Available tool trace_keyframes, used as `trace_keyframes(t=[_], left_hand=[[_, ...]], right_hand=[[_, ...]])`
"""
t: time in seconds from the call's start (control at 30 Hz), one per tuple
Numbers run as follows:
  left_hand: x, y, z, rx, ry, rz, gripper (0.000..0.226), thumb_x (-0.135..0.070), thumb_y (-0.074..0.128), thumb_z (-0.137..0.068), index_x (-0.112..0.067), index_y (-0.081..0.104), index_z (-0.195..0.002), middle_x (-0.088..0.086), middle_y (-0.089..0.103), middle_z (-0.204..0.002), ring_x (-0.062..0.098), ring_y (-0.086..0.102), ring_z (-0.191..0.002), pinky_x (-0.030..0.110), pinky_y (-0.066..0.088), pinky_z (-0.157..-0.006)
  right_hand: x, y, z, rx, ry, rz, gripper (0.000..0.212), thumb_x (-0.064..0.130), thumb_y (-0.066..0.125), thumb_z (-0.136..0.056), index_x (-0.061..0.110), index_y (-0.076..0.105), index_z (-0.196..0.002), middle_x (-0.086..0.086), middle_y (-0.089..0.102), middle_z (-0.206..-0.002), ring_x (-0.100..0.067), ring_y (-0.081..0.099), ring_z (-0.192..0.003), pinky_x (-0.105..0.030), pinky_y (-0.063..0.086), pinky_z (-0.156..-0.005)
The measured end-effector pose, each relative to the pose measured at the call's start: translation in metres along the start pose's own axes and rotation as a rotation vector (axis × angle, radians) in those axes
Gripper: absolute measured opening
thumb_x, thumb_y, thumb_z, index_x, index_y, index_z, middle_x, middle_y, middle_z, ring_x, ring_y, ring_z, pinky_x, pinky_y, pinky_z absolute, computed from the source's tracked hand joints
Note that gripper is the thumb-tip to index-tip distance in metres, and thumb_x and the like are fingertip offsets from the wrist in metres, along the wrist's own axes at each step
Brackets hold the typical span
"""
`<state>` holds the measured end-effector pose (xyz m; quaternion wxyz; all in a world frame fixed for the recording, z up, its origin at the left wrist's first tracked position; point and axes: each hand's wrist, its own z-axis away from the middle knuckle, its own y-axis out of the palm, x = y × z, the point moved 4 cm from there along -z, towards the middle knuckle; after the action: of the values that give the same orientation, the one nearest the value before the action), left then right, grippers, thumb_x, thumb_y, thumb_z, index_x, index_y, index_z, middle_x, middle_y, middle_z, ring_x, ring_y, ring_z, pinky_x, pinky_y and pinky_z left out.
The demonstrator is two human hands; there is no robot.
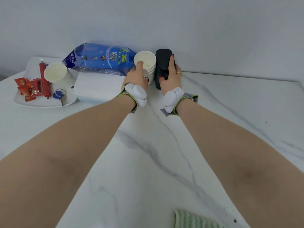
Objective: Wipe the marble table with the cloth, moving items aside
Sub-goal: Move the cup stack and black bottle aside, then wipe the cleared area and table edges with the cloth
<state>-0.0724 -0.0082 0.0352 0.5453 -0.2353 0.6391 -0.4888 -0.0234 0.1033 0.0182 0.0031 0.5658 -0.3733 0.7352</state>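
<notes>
At the back of the marble table (148, 145) stands a stack of white paper cups (148, 63). My left hand (136, 76) grips it, with the thumb hooked over the rim. Right beside it stands a black upright device (162, 60), and my right hand (171, 74) is wrapped round it. A green-striped cloth (194, 219) lies at the near edge of the table between my forearms, untouched by either hand.
A blue plastic bag (100, 60) lies against the wall on a white box (98, 86). At the left a white tray (23, 99) holds a paper cup (57, 76), red snack packets (28, 89), a red sausage stick (43, 79) and a blue key fob (58, 94).
</notes>
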Motion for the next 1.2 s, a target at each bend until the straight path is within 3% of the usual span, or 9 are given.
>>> trace_keyframes(t=[0.13,0.23,0.4,0.67,0.9,1.07,1.2], left_hand=[[-0.003,-0.002,0.018,0.03,0.004,0.031,0.06,-0.018,0.055,-0.089,-0.015,0.025,-0.141,0.014,0.039,-0.142,0.035,0.042,-0.124,0.043,0.041,-0.094],[-0.004,-0.004,0.044,0.094,0.059,0.079,0.066,-0.018,0.055,-0.089,-0.015,0.02,-0.145,0.014,0.033,-0.147,0.032,0.033,-0.132,0.039,0.033,-0.103],[0.003,0.001,0.111,0.233,0.131,0.148,0.068,-0.018,0.051,-0.092,-0.017,0.013,-0.148,0.012,0.027,-0.151,0.03,0.03,-0.135,0.035,0.025,-0.109],[0.022,0.024,0.207,0.425,0.108,0.169,0.059,-0.021,0.044,-0.096,-0.016,0.014,-0.148,0.008,0.027,-0.152,0.028,0.033,-0.135,0.031,0.027,-0.109],[0.013,0.05,0.277,0.392,0.143,0.186,0.034,-0.014,0.049,-0.092,-0.011,0.053,-0.125,0.012,0.05,-0.133,0.029,0.046,-0.121,0.028,0.034,-0.098],[-0.002,0.076,0.33,0.487,0.218,0.149,0.021,-0.015,0.052,-0.09,-0.009,0.064,-0.106,0.013,0.059,-0.114,0.03,0.057,-0.1,0.028,0.042,-0.085],[-0.015,0.099,0.359,0.567,0.254,-0.041,0.035,-0.032,0.057,-0.088,-0.013,0.055,-0.117,0.011,0.054,-0.119,0.03,0.055,-0.104,0.035,0.046,-0.088]], right_hand=[[0.007,-0.006,0.012,-0.012,0.097,0.113,0.088,0.019,0.057,-0.089,0.026,-0.005,-0.151,-0.011,-0.003,-0.159,-0.031,0.015,-0.145,-0.04,0.025,-0.114],[0.009,-0.016,0.033,-0.045,0.185,0.142,0.09,0.028,0.06,-0.089,0.027,-0.007,-0.15,-0.007,-0.005,-0.16,-0.032,0.003,-0.146,-0.042,0.013,-0.117],[-0.006,-0.031,0.091,-0.033,0.207,0.231,0.082,0.027,0.054,-0.093,0.021,-0.003,-0.151,-0.013,0.004,-0.159,-0.024,0.012,-0.146,-0.032,0.004,-0.119],[-0.058,-0.064,0.201,-0.119,0.35,0.247,0.073,0.021,0.05,-0.094,0.018,0.005,-0.152,-0.015,0.024,-0.154,-0.026,0.025,-0.142,-0.035,0.018,-0.116],[-0.114,-0.068,0.304,-0.124,0.459,0.078,0.06,0.017,0.046,-0.096,0.018,0.019,-0.15,-0.011,0.034,-0.15,-0.028,0.026,-0.14,-0.037,0.027,-0.113],[-0.14,-0.084,0.36,-0.198,0.438,0.159,0.042,0.007,0.043,-0.092,0.015,0.048,-0.133,-0.011,0.05,-0.132,-0.028,0.042,-0.125,-0.037,0.041,-0.096],[-0.15,-0.104,0.393,-0.221,0.353,0.368,0.032,0.004,0.047,-0.084,0.014,0.057,-0.113,-0.009,0.054,-0.117,-0.028,0.047,-0.112,-0.036,0.037,-0.087]])
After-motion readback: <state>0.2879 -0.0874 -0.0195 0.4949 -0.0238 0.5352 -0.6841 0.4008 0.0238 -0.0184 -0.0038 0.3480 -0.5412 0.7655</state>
